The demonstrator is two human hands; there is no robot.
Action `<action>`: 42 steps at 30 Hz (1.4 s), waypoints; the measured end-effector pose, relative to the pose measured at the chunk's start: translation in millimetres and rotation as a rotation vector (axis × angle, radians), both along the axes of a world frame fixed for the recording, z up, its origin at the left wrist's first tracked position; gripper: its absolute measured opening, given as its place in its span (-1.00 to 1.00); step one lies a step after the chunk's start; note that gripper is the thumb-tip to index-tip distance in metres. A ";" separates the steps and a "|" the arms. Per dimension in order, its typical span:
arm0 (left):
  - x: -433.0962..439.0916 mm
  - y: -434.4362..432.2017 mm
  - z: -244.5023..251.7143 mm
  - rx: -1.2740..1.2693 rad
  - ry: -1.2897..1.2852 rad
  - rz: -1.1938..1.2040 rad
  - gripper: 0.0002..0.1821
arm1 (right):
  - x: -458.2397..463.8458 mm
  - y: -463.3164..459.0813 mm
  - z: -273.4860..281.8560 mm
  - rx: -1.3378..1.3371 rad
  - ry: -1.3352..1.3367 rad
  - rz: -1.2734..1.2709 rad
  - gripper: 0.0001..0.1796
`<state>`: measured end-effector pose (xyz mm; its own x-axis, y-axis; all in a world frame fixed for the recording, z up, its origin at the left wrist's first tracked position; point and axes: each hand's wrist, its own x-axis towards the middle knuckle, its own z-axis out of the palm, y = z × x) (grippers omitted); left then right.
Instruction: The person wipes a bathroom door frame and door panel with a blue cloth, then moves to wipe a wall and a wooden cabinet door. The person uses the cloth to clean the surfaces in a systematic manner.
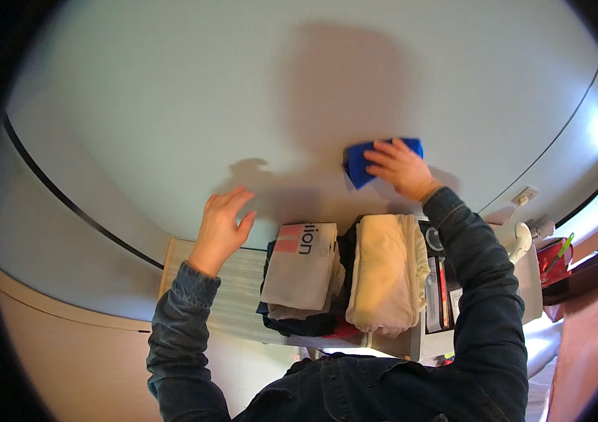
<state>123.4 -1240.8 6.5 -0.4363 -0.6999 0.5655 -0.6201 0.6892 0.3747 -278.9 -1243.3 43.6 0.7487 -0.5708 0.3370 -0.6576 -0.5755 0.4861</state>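
Note:
My right hand (400,168) lies over a folded blue cloth (358,164), fingers spread, with the cloth against the pale wall (183,95). To the left, my left hand (223,227) is raised with its fingers apart and nothing in it. It hovers above the pale wood-grain top of a low cabinet (235,295); whether its fingertips touch the wall I cannot tell. Below and between my hands are two stacks of folded clothes. A light grey printed garment (299,279) tops the left stack, and a cream garment (383,269) tops the right one.
Right of the clothes, an open-topped compartment (439,295) holds several small items. Beyond my right sleeve stand a white curved object (519,243) and a red container (553,258) with a green-handled item (564,248). A plug sits in a wall socket (527,194). A wooden door or panel (67,348) is at lower left.

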 end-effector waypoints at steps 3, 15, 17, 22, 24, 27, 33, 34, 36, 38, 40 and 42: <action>-9.1 -4.3 27.5 -0.058 -0.036 0.008 -0.67 | 1.6 -16.8 71.4 -0.245 -0.125 0.081 -0.49; -42.3 -5.0 86.0 -0.193 -0.092 0.044 -0.62 | 23.2 -33.8 204.5 -0.909 -0.518 0.028 -0.51; -42.0 -13.1 88.5 -0.187 -0.097 0.042 -0.60 | 35.0 -37.0 157.7 -0.708 -0.480 -0.003 -0.50; -40.8 -39.7 90.0 -0.238 -0.022 -0.039 -0.60 | 62.2 -28.7 56.4 -0.235 -0.192 0.025 -0.56; -34.1 -51.4 89.7 -0.238 -0.001 -0.083 -0.60 | 72.1 -22.7 36.1 -0.149 -0.097 0.069 -0.57; -19.1 -69.8 87.3 -0.239 0.012 -0.131 -0.60 | 77.0 -27.1 45.6 -0.084 -0.044 0.092 -0.58; 19.5 -105.7 70.6 -0.279 0.078 -0.186 -0.60 | 101.9 -60.0 159.9 -0.529 -0.227 0.058 -0.54; 24.8 -110.3 67.1 -0.276 0.086 -0.202 -0.60 | 109.1 -62.8 184.4 -0.608 -0.238 0.061 -0.55; 35.9 -116.4 61.3 -0.281 0.107 -0.227 -0.60 | 130.2 -73.6 226.4 -0.785 -0.333 0.183 -0.55; 44.8 -120.4 57.1 -0.292 0.132 -0.250 -0.59 | 151.7 -79.7 230.8 -0.789 -0.503 0.058 -0.52; 54.2 -121.0 54.5 -0.299 0.145 -0.239 -0.60 | 173.1 -91.5 217.5 -0.908 -0.528 0.043 -0.54; 63.5 -120.3 53.1 -0.269 0.193 -0.236 -0.61 | 193.9 -104.3 185.6 -0.914 -0.433 0.048 -0.53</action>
<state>186.9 -1361.1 59.6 -0.4354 -0.4087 0.8021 -0.3689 0.8937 0.2552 -85.0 -1347.6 229.1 0.4741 0.0696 0.8777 -0.8677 -0.1325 0.4791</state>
